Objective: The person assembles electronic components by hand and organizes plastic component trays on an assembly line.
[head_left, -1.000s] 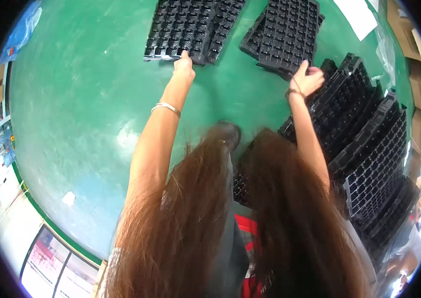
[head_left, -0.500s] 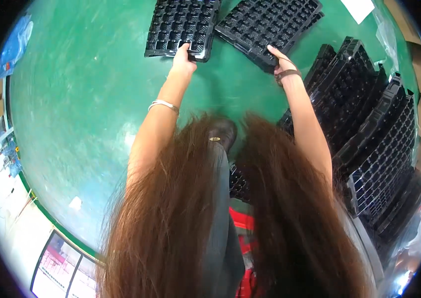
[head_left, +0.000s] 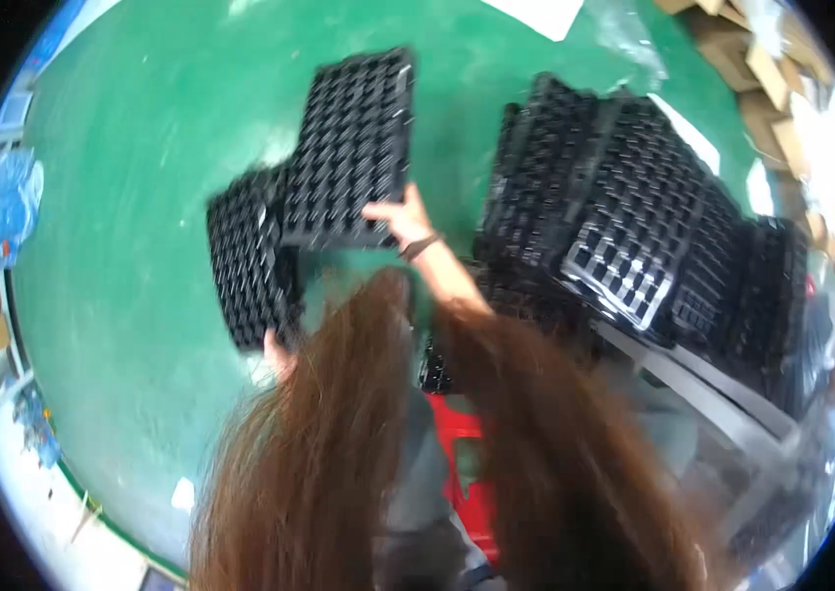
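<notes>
My left hand grips the near end of a black plastic cell tray, which tilts at the left. Long hair covers part of that hand. With my right hand I hold a second black tray by its near right corner, thumb over the top face. This second tray's near left part meets or overlaps the first one. Both trays have rows of small square pockets and look blurred. Whether each is a single tray or a thin stack I cannot tell.
Stacks of similar black trays lean together at the right, by a grey metal bar. Something red lies below me. Cardboard boxes and clear plastic stand far right. Green floor spreads left; a blue bag sits at its edge.
My view has turned. The left tray has come nearer and lower left, with my left hand drawn back. The right tray has swung left, from splayed apart to meeting the other.
</notes>
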A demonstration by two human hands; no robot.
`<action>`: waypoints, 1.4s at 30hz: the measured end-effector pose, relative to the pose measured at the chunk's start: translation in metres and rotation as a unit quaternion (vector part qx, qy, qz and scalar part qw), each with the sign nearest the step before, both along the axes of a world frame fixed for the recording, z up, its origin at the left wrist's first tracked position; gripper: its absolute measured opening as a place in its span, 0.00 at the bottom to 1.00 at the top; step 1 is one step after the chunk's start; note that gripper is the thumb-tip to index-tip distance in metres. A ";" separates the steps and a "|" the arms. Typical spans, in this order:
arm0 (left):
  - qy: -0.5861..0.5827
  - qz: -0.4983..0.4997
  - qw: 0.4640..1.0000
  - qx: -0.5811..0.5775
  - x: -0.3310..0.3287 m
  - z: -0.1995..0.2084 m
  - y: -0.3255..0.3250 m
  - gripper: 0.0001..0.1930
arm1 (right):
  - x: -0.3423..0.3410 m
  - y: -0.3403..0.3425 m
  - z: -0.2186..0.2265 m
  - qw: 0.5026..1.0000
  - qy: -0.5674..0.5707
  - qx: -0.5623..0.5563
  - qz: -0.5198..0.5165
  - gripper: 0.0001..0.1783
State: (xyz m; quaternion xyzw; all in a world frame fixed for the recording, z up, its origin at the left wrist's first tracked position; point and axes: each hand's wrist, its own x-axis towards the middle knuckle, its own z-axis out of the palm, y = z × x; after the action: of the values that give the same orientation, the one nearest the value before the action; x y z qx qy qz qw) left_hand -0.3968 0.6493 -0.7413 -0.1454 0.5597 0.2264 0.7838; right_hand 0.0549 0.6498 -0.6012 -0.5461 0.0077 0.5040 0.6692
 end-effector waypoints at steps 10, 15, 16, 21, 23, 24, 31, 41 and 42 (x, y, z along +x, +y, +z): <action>-0.100 -0.084 0.988 0.081 -0.028 0.186 -0.083 0.29 | 0.047 -0.198 0.210 0.994 -0.052 0.068 -0.066 0.28; -0.091 -0.065 0.985 0.131 -0.073 0.233 -0.129 0.28 | 0.148 -0.348 0.269 0.953 -0.145 -0.002 -0.267 0.21; -0.089 -0.063 0.983 0.147 -0.079 0.242 -0.118 0.28 | 0.175 -0.375 0.268 0.950 -0.159 0.031 -0.267 0.21; -0.069 -0.021 0.979 0.192 -0.100 0.253 -0.142 0.28 | 0.288 -0.537 0.218 0.890 -0.290 -0.128 -0.327 0.16; -0.064 -0.001 0.974 0.219 -0.091 0.252 -0.135 0.28 | 0.308 -0.560 0.201 0.888 -0.252 -0.166 -0.347 0.16; -0.030 0.021 0.964 0.262 -0.142 0.257 -0.118 0.28 | 0.287 -0.512 0.173 0.903 -0.178 -0.132 -0.369 0.08; -0.060 0.014 0.960 0.271 0.117 0.316 -0.083 0.20 | 0.354 -0.608 0.172 0.650 -0.421 -0.483 -0.409 0.36; -0.025 -0.184 0.921 0.342 0.319 0.386 -0.096 0.25 | 0.271 -0.433 0.185 0.548 -0.666 -0.507 -0.014 0.32; -0.025 -0.185 0.924 0.333 0.346 0.388 -0.107 0.23 | 0.272 -0.436 0.166 0.556 -0.650 -0.517 -0.028 0.31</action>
State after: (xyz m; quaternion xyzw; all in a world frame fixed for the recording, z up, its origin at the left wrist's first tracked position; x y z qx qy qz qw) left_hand -0.0512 0.5419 -0.3537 0.2243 0.4492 0.2473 0.8287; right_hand 0.3273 0.2136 -0.4351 -0.9772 -0.1543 -0.0972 0.1087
